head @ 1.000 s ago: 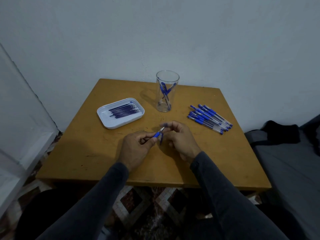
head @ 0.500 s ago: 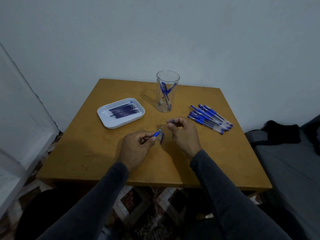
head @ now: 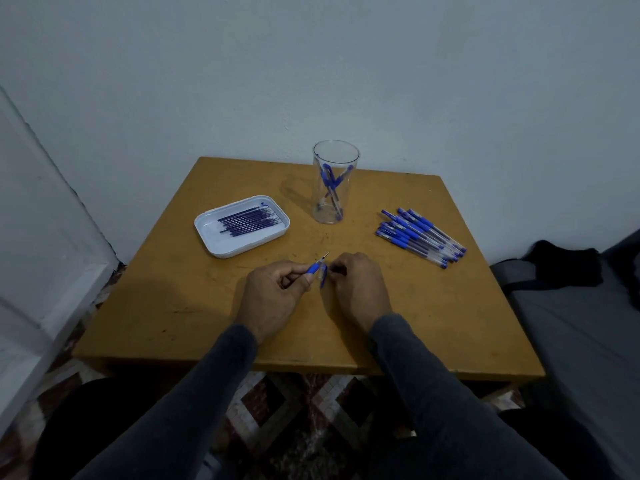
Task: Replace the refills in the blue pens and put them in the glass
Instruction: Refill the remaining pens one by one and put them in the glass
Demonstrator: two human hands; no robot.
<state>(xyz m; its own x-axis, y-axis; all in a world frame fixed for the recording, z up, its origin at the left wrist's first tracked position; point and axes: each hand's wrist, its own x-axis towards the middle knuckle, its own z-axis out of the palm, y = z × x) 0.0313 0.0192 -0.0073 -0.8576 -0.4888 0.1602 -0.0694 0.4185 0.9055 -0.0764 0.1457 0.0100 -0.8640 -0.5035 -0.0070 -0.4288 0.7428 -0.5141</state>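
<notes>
While your left hand (head: pixel 273 299) pinches a blue pen (head: pixel 317 266) near the middle of the bench (head: pixel 166 306), its fingers are clamped on the blue grip and the metal tip points up and away from you. Your right hand (head: pixel 356 289) sits just beside it with its fingers curled together around something small and blue; what that piece is cannot be told. Toward the far edge of the bench stands the glass (head: pixel 334 181), upright, with a few blue pens leaning inside. Left of the glass lies a white tray (head: pixel 211 233) holding a row of dark refills (head: pixel 247 221). Near the right edge, well apart from your hands, a heap of blue pens (head: pixel 420 237) lies flat on the bench. Dark sleeves cover both your forearms.
</notes>
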